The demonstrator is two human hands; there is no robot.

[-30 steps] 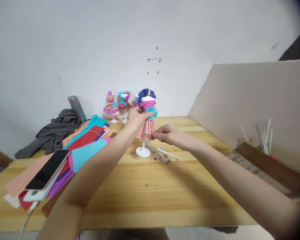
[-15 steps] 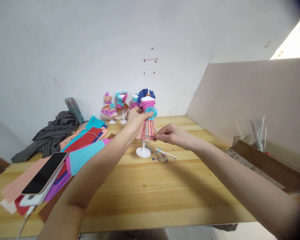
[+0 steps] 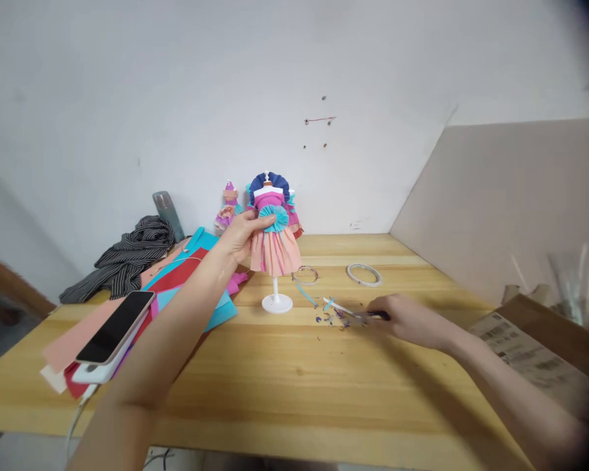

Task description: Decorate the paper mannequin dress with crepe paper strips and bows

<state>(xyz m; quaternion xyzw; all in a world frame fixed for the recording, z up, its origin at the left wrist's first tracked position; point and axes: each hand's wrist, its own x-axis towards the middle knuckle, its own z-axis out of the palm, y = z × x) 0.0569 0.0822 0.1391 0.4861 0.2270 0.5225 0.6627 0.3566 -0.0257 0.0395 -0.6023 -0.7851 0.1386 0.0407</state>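
A small white dress form (image 3: 277, 303) stands upright on its round base, wearing a pink bodice, a peach pleated paper skirt (image 3: 275, 252) and a dark blue fan collar (image 3: 281, 184). My left hand (image 3: 243, 234) is closed around its waist, thumb on the light blue paper rosette (image 3: 273, 218), fingers partly hidden behind. Low over the table to the right, my right hand (image 3: 397, 316) is closed on what look like scissors (image 3: 379, 314) with a dark handle, blades pointing left. Beside them lie paper scraps (image 3: 341, 318) and a thin white strip (image 3: 338, 305).
Two rolls of tape, one white (image 3: 364, 275) and one narrower (image 3: 305, 275), lie behind the scraps. Other dressed forms (image 3: 229, 206) stand by the wall. On the left are coloured paper sheets (image 3: 220, 314), a phone (image 3: 116, 327), striped cloth (image 3: 132, 255) and a bottle (image 3: 168, 214); a cardboard box (image 3: 535, 347) sits right.
My right hand has moved from the skirt's hem down and right to beside the scraps, with the thin tool. My left hand still holds the form, whose front now faces me more. The view has shifted.
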